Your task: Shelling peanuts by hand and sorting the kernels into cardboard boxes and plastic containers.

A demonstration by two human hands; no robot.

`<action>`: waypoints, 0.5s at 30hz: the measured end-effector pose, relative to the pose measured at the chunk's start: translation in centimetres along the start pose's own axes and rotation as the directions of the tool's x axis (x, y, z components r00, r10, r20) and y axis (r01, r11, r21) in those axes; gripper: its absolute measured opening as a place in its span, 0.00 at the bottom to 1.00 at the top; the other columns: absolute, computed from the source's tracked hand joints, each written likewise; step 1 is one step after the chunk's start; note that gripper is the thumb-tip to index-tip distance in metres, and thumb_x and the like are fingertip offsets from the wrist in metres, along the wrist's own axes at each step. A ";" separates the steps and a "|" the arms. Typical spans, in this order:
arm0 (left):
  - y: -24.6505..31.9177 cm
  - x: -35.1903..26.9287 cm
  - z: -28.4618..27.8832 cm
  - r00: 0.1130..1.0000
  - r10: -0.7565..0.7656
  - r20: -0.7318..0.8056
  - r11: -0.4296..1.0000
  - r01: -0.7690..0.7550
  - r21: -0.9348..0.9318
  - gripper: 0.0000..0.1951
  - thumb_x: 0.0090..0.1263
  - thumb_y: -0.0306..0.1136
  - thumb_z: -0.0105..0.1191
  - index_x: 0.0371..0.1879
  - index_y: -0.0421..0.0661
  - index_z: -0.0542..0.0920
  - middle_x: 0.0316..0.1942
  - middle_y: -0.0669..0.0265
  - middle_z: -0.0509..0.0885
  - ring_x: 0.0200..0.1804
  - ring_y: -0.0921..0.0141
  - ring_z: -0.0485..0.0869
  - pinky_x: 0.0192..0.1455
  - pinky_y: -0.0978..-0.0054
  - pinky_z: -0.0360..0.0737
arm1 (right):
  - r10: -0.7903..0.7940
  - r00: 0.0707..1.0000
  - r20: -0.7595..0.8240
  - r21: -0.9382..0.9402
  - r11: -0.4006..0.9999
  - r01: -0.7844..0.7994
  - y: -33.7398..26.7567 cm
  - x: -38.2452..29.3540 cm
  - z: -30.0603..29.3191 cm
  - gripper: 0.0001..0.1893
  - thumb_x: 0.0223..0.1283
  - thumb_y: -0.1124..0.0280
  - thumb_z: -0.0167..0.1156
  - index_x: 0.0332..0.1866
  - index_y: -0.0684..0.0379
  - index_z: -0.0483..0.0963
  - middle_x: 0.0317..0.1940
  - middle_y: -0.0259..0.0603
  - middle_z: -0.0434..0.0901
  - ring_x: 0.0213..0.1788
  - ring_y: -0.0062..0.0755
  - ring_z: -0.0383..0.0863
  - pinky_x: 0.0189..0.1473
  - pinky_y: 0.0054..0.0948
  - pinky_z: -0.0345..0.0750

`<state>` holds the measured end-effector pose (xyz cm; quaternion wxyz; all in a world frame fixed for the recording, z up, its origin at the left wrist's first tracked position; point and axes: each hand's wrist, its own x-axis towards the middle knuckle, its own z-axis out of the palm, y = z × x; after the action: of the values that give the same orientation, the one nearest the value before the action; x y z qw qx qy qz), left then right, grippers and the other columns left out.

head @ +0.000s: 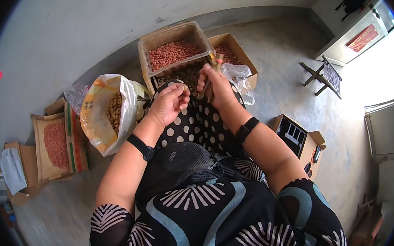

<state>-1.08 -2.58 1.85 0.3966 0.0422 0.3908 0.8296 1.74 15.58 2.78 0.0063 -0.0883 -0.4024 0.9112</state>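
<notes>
Above my lap, my left hand (171,102) pinches a small tan piece, apparently a peanut (185,88), between thumb and fingertips. My right hand (219,87) is closed around a wooden stick tool (218,61) with a red binding near its top; its lower end shows below the fingers. Just beyond both hands stands a clear plastic tub (168,39) of shelled reddish peanut kernels (173,54). Broken shells (189,75) lie under the tub's near edge. Left of my knees, an open white-and-yellow woven sack (95,126) holds unshelled peanuts (115,110).
A cardboard box (248,62) with more kernels and a clear plastic bag (238,71) sit right of the tub. Kernels lie on a woven sack (41,150) at far left. A folding stool (326,76) and an open box (299,142) are on the right floor.
</notes>
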 end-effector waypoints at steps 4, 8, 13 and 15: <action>-0.2 0.4 0.2 0.998 0.019 0.052 1.000 -0.018 -0.007 0.05 0.69 0.31 0.53 0.38 0.45 0.75 0.34 0.67 0.78 0.33 0.76 0.76 0.32 0.82 0.71 | -0.018 0.994 -0.104 0.162 0.986 0.035 0.0 1.3 0.0 0.20 0.66 0.50 0.51 0.30 0.57 0.66 0.26 0.38 0.70 0.30 0.31 0.73 0.34 0.31 0.75; -0.3 0.7 0.3 0.999 -0.008 0.042 1.000 0.007 0.020 0.05 0.69 0.29 0.52 0.40 0.44 0.74 0.35 0.66 0.79 0.35 0.75 0.76 0.36 0.80 0.73 | -0.053 0.989 -0.137 0.208 0.975 0.081 0.2 2.1 0.2 0.21 0.65 0.48 0.51 0.28 0.56 0.65 0.24 0.36 0.68 0.26 0.30 0.70 0.31 0.30 0.73; -0.3 0.7 0.7 0.999 -0.024 0.037 0.998 0.022 0.052 0.07 0.68 0.27 0.52 0.42 0.44 0.73 0.36 0.65 0.79 0.36 0.74 0.77 0.38 0.79 0.75 | -0.045 0.983 -0.177 0.249 0.965 0.089 0.1 2.8 0.2 0.22 0.64 0.47 0.52 0.26 0.55 0.64 0.21 0.35 0.66 0.24 0.29 0.68 0.29 0.30 0.71; -0.3 0.6 0.9 0.999 -0.024 0.033 0.999 0.023 0.044 0.08 0.68 0.27 0.53 0.43 0.44 0.73 0.36 0.65 0.79 0.36 0.73 0.77 0.39 0.79 0.75 | -0.050 0.982 -0.181 0.231 0.969 0.092 0.4 2.9 0.3 0.22 0.64 0.47 0.53 0.26 0.55 0.63 0.20 0.35 0.66 0.23 0.29 0.67 0.28 0.29 0.71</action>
<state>-1.02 -1.51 2.09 0.4118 0.0603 0.4024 0.8154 -1.11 15.32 2.23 0.0848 -0.1515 -0.2909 0.9409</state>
